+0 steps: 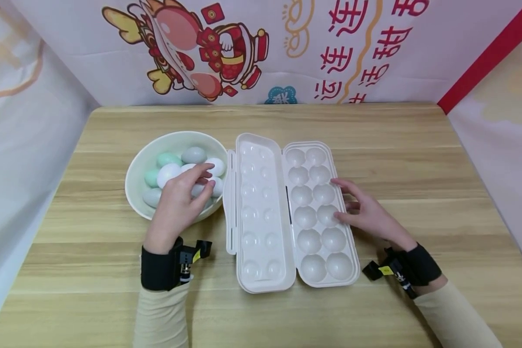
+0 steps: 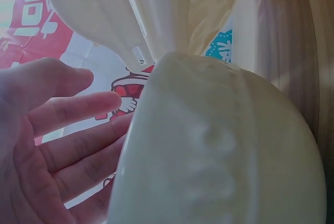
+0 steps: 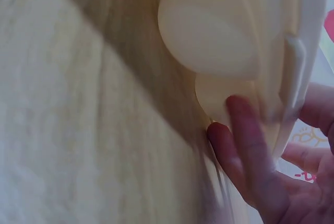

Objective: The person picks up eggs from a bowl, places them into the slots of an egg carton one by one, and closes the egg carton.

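Note:
An egg carton (image 1: 309,217) of white plastic lies unfolded on the table, its lid (image 1: 261,212) to the left and its bare cups to the right. My right hand (image 1: 369,212) holds the carton's right rim; the right wrist view shows the thumb over the rim and fingers (image 3: 250,140) below, beside the cups. Over the cream bowl (image 1: 137,159) hovers my left hand (image 1: 180,198), fingers loosely bent, with nothing between thumb and fingers. Inside the bowl lie several eggs: white (image 1: 168,174), pale green (image 1: 168,159) and grey-blue (image 1: 194,155). My left hand hides some of them.
The bowl stands close to the lid's latch flap (image 1: 230,203). Beneath everything is a wood-grain table (image 1: 400,159). A printed cloth (image 1: 243,82) rises behind its far edge. Each wrist wears a black strap (image 1: 158,268) with a small camera.

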Demonstrator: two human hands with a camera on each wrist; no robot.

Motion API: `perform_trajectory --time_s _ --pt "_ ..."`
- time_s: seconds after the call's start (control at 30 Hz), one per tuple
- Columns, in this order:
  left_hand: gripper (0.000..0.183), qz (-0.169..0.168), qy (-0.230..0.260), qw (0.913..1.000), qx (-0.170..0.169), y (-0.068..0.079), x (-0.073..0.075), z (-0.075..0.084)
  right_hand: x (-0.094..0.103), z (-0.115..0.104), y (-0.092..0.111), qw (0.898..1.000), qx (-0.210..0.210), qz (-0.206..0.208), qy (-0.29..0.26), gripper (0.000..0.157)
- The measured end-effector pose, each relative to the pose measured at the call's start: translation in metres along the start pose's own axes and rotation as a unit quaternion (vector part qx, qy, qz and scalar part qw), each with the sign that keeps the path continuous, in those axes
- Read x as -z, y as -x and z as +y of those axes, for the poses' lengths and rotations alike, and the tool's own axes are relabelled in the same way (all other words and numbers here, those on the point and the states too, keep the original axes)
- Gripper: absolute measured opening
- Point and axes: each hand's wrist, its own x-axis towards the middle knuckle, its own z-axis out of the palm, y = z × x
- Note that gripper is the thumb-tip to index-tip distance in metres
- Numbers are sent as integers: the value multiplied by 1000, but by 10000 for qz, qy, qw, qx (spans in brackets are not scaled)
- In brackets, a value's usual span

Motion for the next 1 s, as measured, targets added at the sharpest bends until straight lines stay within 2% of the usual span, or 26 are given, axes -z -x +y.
perform_trajectory --time_s 0.2,0.33,0.67,0.87,0.93,1.0 --pt "28 -23 -62 10000 74 0 1 0 -2 -3 -3 9999 71 57 52 73" --pt "28 -50 -56 9999 102 0 1 -1 -3 -5 -3 10000 -23 83 49 73" --pt "28 -5 29 9999 -96 1 4 1 -7 -6 1 9987 -387 112 -297 91" --pt "29 241 -387 9989 -106 4 21 4 -8 -10 1 9985 -441 132 -282 90" --pt "30 185 -643 9977 -108 4 31 4 -8 -10 1 9986 -432 117 -265 90" --pt "31 -27 -891 9960 -90 3 39 4 -8 -10 0 9988 -415 111 -254 90"
